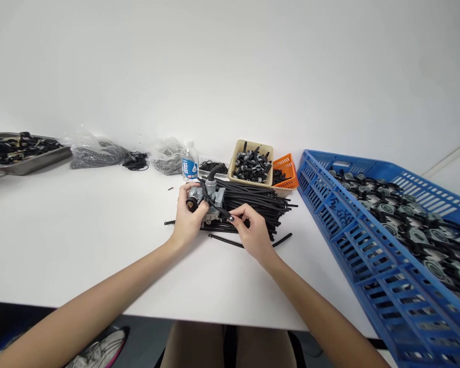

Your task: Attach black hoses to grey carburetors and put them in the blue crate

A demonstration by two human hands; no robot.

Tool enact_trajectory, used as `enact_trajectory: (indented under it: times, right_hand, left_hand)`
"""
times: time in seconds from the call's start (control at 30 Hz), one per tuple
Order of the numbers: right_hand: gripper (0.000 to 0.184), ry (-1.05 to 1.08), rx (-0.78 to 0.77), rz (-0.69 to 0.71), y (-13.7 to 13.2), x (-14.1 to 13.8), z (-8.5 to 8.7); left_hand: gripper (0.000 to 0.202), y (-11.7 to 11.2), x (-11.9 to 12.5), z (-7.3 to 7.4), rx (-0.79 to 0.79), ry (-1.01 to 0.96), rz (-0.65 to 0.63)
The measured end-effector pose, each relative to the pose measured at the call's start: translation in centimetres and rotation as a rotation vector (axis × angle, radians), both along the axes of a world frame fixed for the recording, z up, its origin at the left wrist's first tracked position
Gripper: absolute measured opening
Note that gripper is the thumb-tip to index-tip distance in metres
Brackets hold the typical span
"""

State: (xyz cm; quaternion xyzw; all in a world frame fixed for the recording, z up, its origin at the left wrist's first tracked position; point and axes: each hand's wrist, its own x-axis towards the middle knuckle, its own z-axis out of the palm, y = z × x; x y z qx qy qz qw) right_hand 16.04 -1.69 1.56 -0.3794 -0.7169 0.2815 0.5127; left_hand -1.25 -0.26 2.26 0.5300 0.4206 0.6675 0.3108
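Note:
My left hand (189, 214) is wrapped round a grey metal carburetor (218, 197) with a black rubber cap on top. A black rubber hose (215, 205) crosses the carburetor's front toward the right. My right hand (253, 230) pinches that hose near its end, with thumb and fingers pressed together. Behind and below both hands lies a pile of black hoses (260, 202). One loose hose (226, 240) lies in front of the pile, running partly beneath my right hand.
At right stands a blue crate (345, 235) full of carburetors. Behind the pile are a cream bin (271, 163) of black caps, an orange basket (291, 166) and a plastic bottle (190, 162). Farther left are bagged small parts (94, 153) and a metal tray (42, 162).

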Motion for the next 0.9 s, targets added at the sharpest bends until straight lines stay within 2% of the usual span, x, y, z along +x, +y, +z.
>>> enact_trajectory:
  times: [0.17,0.3,0.43,0.57,0.73,0.8,0.9]
  right_hand:
    - [0.011,-0.012,0.141,-0.030,-0.2,-0.2,0.0]
    - [0.013,-0.032,0.166,-0.018,-0.2,-0.5,0.0]
    - [0.017,-0.057,0.174,-0.038,-0.5,-0.7,0.3]
    - [0.009,0.005,0.169,-0.089,-0.8,-0.9,0.5]
    - [0.035,0.153,-0.030,-0.147,-0.2,-1.0,-0.2]
    - [0.045,0.212,-0.130,-0.091,0.1,-1.0,-0.5]
    - [0.056,0.313,-0.223,0.096,0.2,-1.1,-0.6]
  left_hand:
    - [0.035,0.3,0.1,-0.8,-0.032,-0.100,-0.038]
    - [0.034,0.5,0.1,-1.3,-0.061,-0.134,-0.058]
    - [0.036,0.3,0.2,-0.9,-0.046,-0.129,-0.076]
    - [0.033,0.1,0.2,-0.4,-0.058,-0.190,-0.095]
    - [0.036,0.2,0.6,-0.2,-0.179,-0.298,-0.110]
    - [0.037,0.2,0.8,0.0,-0.212,-0.322,-0.117]
    - [0.034,0.1,1.0,0.3,-0.229,-0.355,-0.120]
